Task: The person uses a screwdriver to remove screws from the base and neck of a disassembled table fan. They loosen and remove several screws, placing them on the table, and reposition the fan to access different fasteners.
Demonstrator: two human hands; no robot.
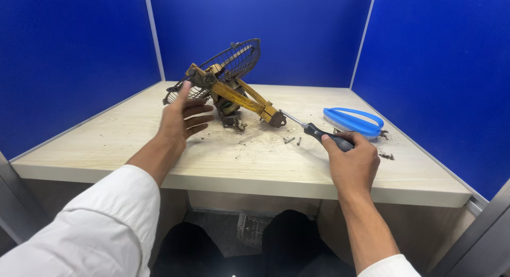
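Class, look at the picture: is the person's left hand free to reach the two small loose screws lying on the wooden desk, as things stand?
Probably yes. The left hand is open and holds nothing, and the two small loose screws lie on bare pale wooden desk. Only the worn yellow metal fan frame stands nearby, behind that path.

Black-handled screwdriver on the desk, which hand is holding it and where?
The right hand grips the black-handled screwdriver by its handle; the left hand is open, holding nothing.

Your head camera is looking down and forward from close range over the wooden desk (pixel 239 160), facing the blue partition walls (pixel 297 32).
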